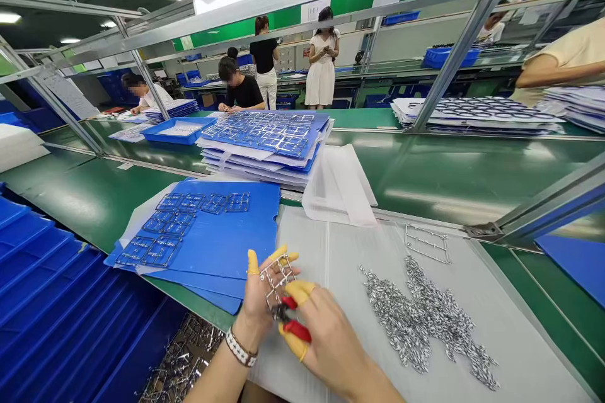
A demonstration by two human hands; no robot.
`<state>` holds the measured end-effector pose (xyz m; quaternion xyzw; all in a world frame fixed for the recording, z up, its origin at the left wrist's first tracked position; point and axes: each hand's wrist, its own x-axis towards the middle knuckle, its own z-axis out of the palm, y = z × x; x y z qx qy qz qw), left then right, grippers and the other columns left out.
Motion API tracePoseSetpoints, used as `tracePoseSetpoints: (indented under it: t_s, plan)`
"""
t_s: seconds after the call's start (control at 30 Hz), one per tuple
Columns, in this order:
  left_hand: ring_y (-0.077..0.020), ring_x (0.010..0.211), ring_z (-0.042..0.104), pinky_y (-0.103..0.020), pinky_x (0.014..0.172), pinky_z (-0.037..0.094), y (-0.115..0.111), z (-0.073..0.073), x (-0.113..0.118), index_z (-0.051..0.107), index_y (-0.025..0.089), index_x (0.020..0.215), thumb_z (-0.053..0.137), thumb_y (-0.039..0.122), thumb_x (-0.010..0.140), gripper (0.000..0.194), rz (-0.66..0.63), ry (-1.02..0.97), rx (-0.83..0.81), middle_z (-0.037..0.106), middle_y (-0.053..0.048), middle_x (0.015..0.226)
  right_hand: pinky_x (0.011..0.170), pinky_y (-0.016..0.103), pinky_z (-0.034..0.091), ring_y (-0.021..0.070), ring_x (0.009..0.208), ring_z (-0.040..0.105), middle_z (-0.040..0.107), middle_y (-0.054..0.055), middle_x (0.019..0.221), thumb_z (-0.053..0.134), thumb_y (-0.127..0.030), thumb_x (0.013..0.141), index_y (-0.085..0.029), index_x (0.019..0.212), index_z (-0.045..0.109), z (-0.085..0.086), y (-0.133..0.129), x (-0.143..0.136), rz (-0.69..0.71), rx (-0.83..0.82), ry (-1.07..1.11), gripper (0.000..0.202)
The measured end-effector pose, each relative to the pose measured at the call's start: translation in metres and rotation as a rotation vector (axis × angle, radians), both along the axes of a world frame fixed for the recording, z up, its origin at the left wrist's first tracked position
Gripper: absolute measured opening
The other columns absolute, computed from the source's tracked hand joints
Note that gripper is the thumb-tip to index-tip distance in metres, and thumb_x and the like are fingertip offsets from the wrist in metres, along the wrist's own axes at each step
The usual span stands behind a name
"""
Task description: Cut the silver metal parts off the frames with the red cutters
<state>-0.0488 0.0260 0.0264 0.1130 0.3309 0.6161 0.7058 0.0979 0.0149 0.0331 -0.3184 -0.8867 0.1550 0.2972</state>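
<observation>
Holding a small metal frame (pixel 278 277) upright, left hand (pixel 262 302) pinches it in yellow-capped fingertips, palm toward the camera | right hand (pixel 326 340) closed around red-handled cutters (pixel 290 321), jaws at the frame's lower edge | cutter tip hidden between hands; cut pieces (pixel 425 318) heaped just right.

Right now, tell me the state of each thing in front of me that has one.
left hand: holding a metal frame upright
right hand: closed on red-handled cutters at the frame
cut metal pieces: loose, heaped on the grey mat
blue sheet: flat, partly filled with frames
</observation>
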Motion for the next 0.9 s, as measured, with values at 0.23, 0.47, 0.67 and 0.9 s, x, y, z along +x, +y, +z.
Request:
tracePoseSetpoints:
  t_s: [0.23, 0.47, 0.67, 0.9]
  plan:
    - [-0.0248, 0.095, 0.062, -0.038, 0.09, 0.044, -0.007, -0.006, 0.008, 0.063, 0.011, 0.115, 0.031, 0.065, 0.086, 0.07, 0.056, 0.103, 0.07, 0.065, -0.015, 0.116, 0.073, 0.04, 0.045, 0.0261, 0.084, 0.059, 0.065, 0.009, 0.096, 0.06, -0.035, 0.08, -0.021, 0.118, 0.057, 0.016, 0.011, -0.004, -0.278, -0.122, -0.328, 0.041]
    - [-0.0247, 0.097, 0.061, -0.038, 0.09, 0.044, -0.01, -0.009, 0.01, 0.064, 0.014, 0.116, 0.032, 0.065, 0.085, 0.067, 0.078, 0.172, 0.081, 0.065, -0.014, 0.117, 0.075, 0.038, 0.042, 0.0263, 0.089, 0.058, 0.066, 0.009, 0.099, 0.057, -0.039, 0.083, -0.021, 0.124, 0.055, 0.022, 0.007, -0.003, -0.291, -0.164, -0.394, 0.045]
    - [-0.0244, 0.099, 0.061, -0.037, 0.093, 0.043, -0.011, -0.009, 0.013, 0.063, 0.015, 0.118, 0.031, 0.066, 0.085, 0.068, 0.077, 0.208, 0.105, 0.065, -0.014, 0.117, 0.075, 0.038, 0.042, 0.0262, 0.089, 0.059, 0.066, 0.01, 0.099, 0.056, -0.039, 0.083, -0.021, 0.126, 0.054, 0.028, 0.008, 0.002, -0.297, -0.202, -0.421, 0.046]
    - [-0.0241, 0.098, 0.06, -0.037, 0.092, 0.043, -0.01, -0.007, 0.015, 0.064, 0.017, 0.116, 0.034, 0.067, 0.084, 0.067, 0.08, 0.279, 0.103, 0.065, -0.013, 0.115, 0.076, 0.039, 0.042, 0.0271, 0.092, 0.059, 0.066, 0.01, 0.099, 0.054, -0.038, 0.084, -0.021, 0.125, 0.054, 0.03, 0.01, 0.002, -0.285, -0.227, -0.439, 0.045]
